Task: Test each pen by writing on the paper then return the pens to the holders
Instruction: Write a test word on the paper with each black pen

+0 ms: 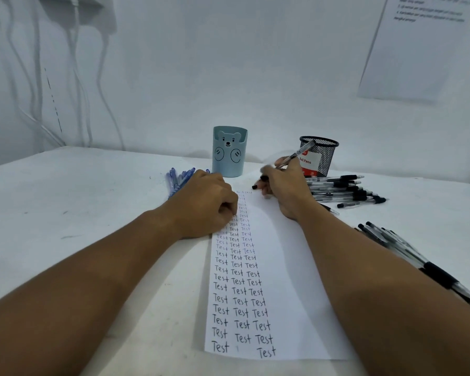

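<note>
White table (92,213), filling the near and middle ground against a white wall. Long sheet of paper (288,280) lying flat down the table's centre, its left part filled with three columns of the handwritten word "Test", its right part blank. Left hand (206,204) resting knuckles-up on the paper's far left edge, fingers curled in against the palm and holding nothing that shows. Right hand (285,185) at the far right of the paper, heel on the sheet, fingers pinching a clear pen (296,156) whose back end tilts up and away; the black tip end (255,186) sits just off the far end of the writing, whether touching the sheet cannot be told. Light blue holder with a bear face (229,151), upright, just beyond the paper's far end. Black mesh holder (322,156), upright, far right, a red-and-white pen packet inside it. Heap of black pens (345,189) lying on the table just in front of the mesh holder. Second row of black pens (407,253) near right, partly behind the right forearm. Bundle of blue pens (178,180) on the table left of the bear holder, partly behind the left hand.
</note>
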The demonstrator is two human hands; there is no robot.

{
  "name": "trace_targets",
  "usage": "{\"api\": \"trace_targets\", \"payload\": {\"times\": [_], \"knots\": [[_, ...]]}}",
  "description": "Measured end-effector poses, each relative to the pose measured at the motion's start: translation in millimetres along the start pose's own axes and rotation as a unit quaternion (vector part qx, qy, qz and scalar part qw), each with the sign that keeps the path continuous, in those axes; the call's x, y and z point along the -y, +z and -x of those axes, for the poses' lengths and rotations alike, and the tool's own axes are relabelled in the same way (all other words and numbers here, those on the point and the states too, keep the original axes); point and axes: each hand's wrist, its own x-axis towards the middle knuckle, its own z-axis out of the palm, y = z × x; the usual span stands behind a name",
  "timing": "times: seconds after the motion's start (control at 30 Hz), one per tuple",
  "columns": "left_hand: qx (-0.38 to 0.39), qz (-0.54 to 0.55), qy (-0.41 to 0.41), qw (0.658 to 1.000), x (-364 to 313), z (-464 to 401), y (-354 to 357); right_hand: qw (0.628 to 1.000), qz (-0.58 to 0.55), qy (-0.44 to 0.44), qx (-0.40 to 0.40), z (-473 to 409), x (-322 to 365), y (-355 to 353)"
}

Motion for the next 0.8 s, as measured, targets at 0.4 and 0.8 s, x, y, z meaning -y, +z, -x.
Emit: {"api": "trace_targets", "payload": {"times": [0.4,0.8], "knots": [[0.02,0.062,-0.044,0.997,7,-2,-8,0.996,-0.053,-0.018,-0.076,0,20,-7],[0.027,0.044,-0.044,0.998,1,-4,-9,0.992,-0.052,-0.037,-0.106,8,36,-22]]}}
